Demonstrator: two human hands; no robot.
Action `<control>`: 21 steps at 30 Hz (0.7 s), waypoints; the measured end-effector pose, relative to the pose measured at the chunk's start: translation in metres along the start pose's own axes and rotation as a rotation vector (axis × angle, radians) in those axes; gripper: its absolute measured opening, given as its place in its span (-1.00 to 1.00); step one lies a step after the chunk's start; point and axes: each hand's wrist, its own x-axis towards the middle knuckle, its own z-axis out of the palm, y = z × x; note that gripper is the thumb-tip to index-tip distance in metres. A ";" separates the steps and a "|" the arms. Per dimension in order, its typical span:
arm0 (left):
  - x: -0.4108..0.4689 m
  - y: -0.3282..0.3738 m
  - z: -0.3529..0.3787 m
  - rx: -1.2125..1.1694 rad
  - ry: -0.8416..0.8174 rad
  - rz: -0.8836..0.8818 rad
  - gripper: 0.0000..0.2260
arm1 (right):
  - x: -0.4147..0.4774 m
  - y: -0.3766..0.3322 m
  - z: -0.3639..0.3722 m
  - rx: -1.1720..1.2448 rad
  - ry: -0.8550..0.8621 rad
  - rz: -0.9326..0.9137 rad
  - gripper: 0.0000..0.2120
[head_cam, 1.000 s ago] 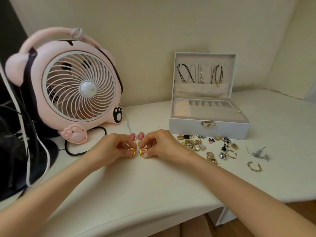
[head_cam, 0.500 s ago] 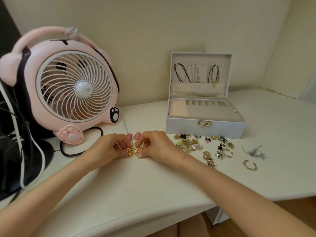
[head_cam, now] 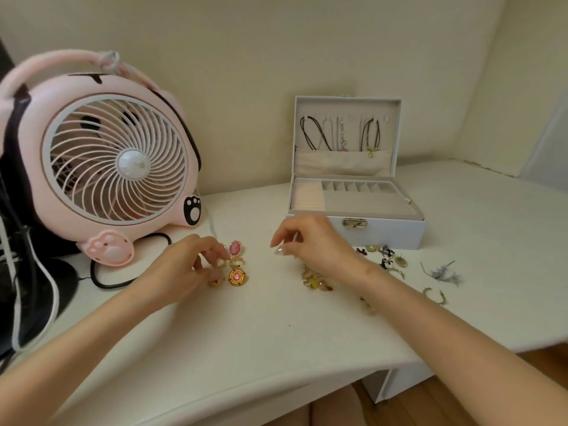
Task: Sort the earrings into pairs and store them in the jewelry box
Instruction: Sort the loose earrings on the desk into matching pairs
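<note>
Item: pink-and-gold earring, flat on desk, long axis pointing away from viewer. Twin partly hidden under left hand.
Left hand: fingers bent over twin; pinch or mere touch, cannot tell.
Right hand: raised, loosely curled, apparently empty, over near edge of loose earrings; judged nearer hand for next pick.
Jewelry box: lid up, just behind loose earrings, reach unobstructed.
Pink fan: far left, apart from the earrings.
</note>
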 end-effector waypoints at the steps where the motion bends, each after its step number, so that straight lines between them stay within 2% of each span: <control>1: 0.001 0.004 0.001 -0.006 0.008 0.023 -0.78 | -0.002 0.006 -0.009 -0.050 0.024 0.020 -0.93; 5: 0.005 0.024 0.010 -0.021 0.002 0.102 -0.81 | -0.008 0.029 -0.036 -0.282 0.038 0.125 -0.94; 16: 0.027 0.055 0.033 0.016 -0.044 0.145 -0.92 | -0.011 0.048 -0.026 -0.308 -0.009 0.164 -0.95; 18: 0.030 0.059 0.035 0.025 -0.034 0.135 -0.93 | -0.011 0.049 -0.028 -0.274 -0.008 0.170 -0.97; 21: 0.034 0.064 0.039 0.016 0.002 0.191 -0.92 | -0.012 0.044 -0.040 0.013 0.045 0.216 -0.95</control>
